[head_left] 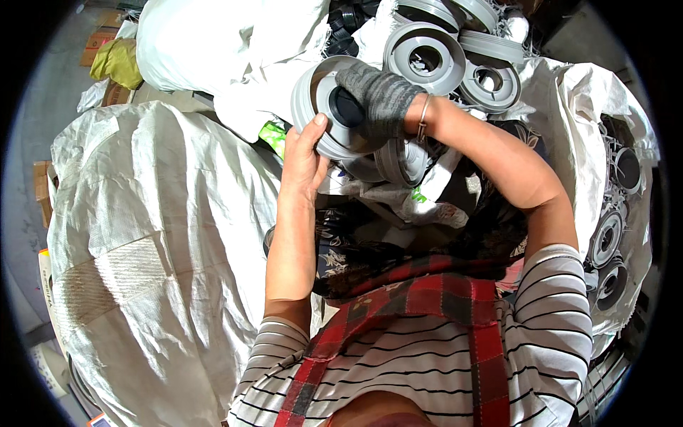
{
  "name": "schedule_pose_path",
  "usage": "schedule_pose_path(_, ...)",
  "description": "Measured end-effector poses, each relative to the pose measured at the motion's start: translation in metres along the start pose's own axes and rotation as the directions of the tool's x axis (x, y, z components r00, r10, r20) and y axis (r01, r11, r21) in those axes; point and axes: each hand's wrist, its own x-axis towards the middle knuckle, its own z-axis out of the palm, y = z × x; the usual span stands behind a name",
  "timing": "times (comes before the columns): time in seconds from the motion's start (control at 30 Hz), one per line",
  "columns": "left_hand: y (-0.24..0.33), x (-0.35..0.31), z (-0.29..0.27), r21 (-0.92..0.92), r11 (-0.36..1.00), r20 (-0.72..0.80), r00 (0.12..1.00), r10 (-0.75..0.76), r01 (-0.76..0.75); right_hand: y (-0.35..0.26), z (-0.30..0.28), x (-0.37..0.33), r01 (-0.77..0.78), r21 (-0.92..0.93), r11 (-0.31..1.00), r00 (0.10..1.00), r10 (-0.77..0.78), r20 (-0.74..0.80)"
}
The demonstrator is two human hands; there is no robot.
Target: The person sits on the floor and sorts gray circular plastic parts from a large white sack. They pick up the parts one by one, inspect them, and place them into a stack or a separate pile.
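Observation:
A grey round plastic fitting (302, 99) with a ribbed outer wall is held up in front of me, tilted. My left hand (307, 153), bare, grips its near left rim, thumb on top. On its right side my right hand (380, 99), in a grey knitted glove, curls over the fitting; part of its fingers is hidden. At the fitting's middle shows a black round patch (346, 107); I cannot tell whether it is a cap or an opening. Just below the held piece lies another grey ring (403, 162), close to my right wrist.
Several similar grey fittings (425, 58) are piled at the far right, with black parts (345, 28) beside them. A large white woven sack (163, 235) fills the left. An open white sack (569, 99) at the right holds more fittings (607, 238). A yellow bag (115, 62) lies far left.

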Motion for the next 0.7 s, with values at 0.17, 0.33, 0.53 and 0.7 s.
schedule_pose_path(0.17, 0.004, -0.002, -0.004, 0.05, 0.999, 0.024, 1.0, -0.015, 0.013, 0.009, 0.022, -0.004, 0.05, -0.1, 0.994, 0.989, -0.063, -0.132)
schedule_pose_path(0.33, -0.012, -0.003, -0.007, 0.09, 0.992, 0.066, 0.994, 0.085, -0.091, 0.021, 0.033, 0.003, -0.025, 0.244, 0.969, 0.985, 0.065, -0.157)
schedule_pose_path(0.53, -0.007, -0.006, -0.01, 0.632, 0.755, 0.152, 0.984, 0.098, -0.173, 0.043, 0.046, -0.001, -0.001, 0.354, 0.935, 0.995, 0.038, -0.096)
schedule_pose_path(0.7, -0.003, -0.011, -0.013, 0.501, 0.851, 0.2, 0.978, 0.062, -0.157, 0.045, 0.038, 0.0, 0.065, 0.551, 0.832, 0.996, -0.017, -0.091)
